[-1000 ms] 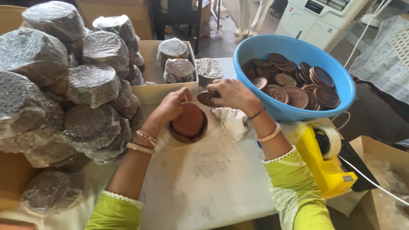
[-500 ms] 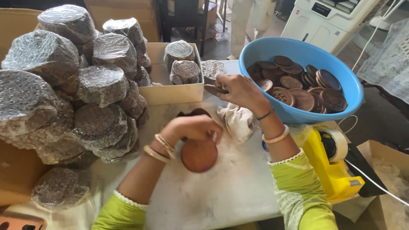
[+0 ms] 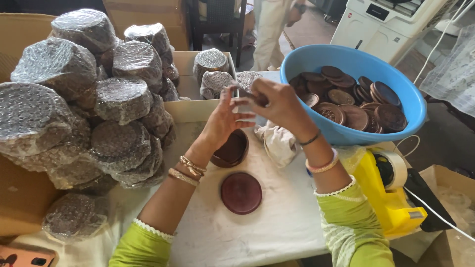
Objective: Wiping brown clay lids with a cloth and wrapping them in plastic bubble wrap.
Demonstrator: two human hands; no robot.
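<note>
Grey bubble-wrapped round packages point(image 3: 99, 99) — heaped at left.

Both forearms reached forward and inward, the hands meeting in front of the chest. The left hand point(image 3: 223, 120) was raised with palm turned right, fingers spread and lightly curled. The right hand point(image 3: 277, 101) was knuckles-up, its fingers pinched together (something small and dark between them), touching the left fingertips. Bangles ringed both wrists.

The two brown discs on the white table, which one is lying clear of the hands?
The nearer disc, flat on the white table by itself. The other disc sits partly under the left hand.
</note>
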